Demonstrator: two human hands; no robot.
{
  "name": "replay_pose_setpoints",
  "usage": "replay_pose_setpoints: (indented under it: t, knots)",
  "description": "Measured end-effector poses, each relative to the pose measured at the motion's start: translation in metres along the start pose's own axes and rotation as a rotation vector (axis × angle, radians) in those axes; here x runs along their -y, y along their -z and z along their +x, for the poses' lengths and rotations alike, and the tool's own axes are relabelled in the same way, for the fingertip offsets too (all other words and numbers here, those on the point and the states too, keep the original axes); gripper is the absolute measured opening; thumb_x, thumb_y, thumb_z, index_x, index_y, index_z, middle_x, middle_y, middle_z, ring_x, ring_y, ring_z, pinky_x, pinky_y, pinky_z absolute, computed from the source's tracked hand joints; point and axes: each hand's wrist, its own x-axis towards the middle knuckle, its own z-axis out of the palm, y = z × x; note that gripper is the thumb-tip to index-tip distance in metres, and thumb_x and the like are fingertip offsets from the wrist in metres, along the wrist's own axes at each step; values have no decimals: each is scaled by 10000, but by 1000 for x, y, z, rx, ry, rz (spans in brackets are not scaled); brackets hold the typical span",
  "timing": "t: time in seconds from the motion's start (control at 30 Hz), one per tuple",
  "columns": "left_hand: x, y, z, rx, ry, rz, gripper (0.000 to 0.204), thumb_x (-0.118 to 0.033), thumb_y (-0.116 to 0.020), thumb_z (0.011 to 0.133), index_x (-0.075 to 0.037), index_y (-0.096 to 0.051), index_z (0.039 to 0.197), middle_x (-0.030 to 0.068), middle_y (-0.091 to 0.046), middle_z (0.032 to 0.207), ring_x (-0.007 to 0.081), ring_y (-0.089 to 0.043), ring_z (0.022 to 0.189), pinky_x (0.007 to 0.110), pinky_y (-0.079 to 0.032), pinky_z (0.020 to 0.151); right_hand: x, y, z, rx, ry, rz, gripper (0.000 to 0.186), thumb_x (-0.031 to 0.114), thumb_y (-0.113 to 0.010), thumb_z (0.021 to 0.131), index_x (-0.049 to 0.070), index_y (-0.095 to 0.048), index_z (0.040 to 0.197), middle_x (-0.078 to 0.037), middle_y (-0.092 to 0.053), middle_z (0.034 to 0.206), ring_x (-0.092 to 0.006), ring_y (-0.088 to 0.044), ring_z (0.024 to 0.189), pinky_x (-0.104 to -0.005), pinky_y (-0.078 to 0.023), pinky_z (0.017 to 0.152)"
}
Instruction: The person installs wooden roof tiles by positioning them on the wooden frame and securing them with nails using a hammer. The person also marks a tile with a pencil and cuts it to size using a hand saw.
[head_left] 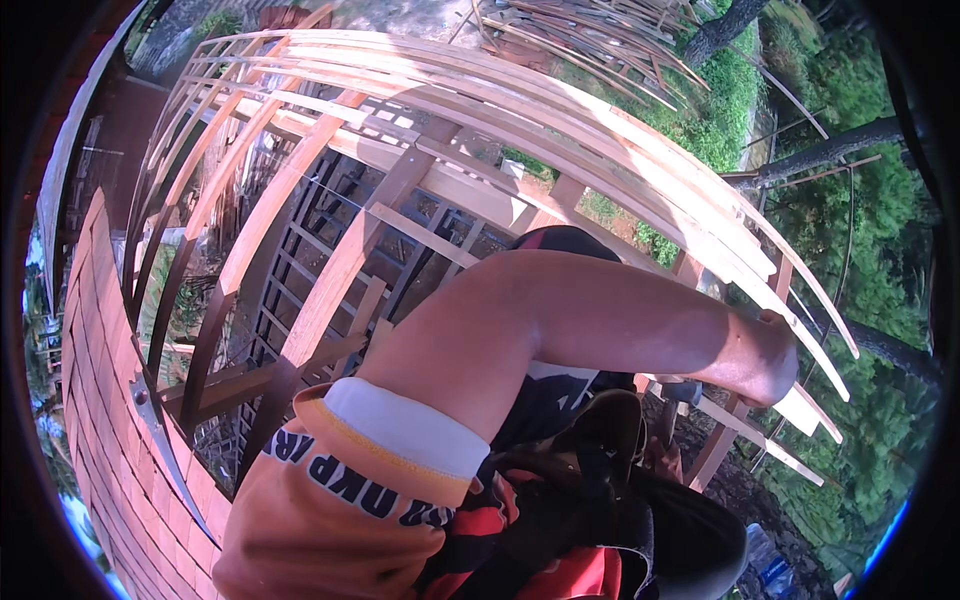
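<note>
My left arm, in an orange sleeve, stretches across the view to the right. At its end my left hand [770, 360] is curled at a pale wooden batten [810, 410]; its fingers are mostly hidden, so what they hold is unclear. Below it, partly hidden behind dark clothing, my right hand [665, 460] is closed on the handle of what looks like a hammer [683, 392]. A long metal blade with a handle, apparently a saw [165, 440], lies at the edge of reddish wooden shingles on the left.
Curved rafters [260, 240] and long battens [600, 150] form an open roof frame, with gaps showing dark metal gridwork [310, 240] below. Shingles [100, 400] cover the left slope. Tree limbs [820, 150] and foliage stand at the right; a pile of timber [590, 40] lies at the back.
</note>
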Motion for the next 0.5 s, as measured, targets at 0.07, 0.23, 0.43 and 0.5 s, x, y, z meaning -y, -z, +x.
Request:
replay_pose_setpoints:
  t: [0.07, 0.23, 0.43, 0.5]
  knots:
    - [4, -7, 16, 7, 53, 2, 200, -228, -637, 853, -44, -714, 835, 167, -705, 824, 333, -697, 800, 494, -529, 746, -36, 23, -14, -9, 5, 75, 317, 361, -713, 946, 112, -543, 1042, 55, -507, 659, -56, -462, 516, -229, -366, 453]
    - [25, -21, 69, 89, 329, -318, 175, -171, -673, 805, -18, -751, 838, 152, -720, 830, 349, -713, 781, 468, -574, 717, -127, 86, -62, -140, -9, 320, 329, 365, -720, 942, 113, -542, 1055, 56, -509, 665, -55, -466, 523, -228, -370, 458]
    - [6, -29, 66, 842, 184, -592, 206, -166, -627, 849, 35, -668, 865, 229, -694, 917, 416, -665, 863, 512, -511, 744, -167, 96, -64, -116, -49, 510, 329, 359, -763, 913, 119, -558, 1008, 58, -523, 680, -55, -477, 549, -234, -384, 489]
    - [-18, -52, 72, 1009, 138, -690, 205, -153, -621, 841, 43, -666, 879, 233, -694, 940, 411, -667, 873, 510, -518, 763, -183, 96, -60, -134, -13, 605, 292, 325, -770, 912, 131, -557, 957, 53, -533, 689, -57, -496, 553, -229, -395, 478]
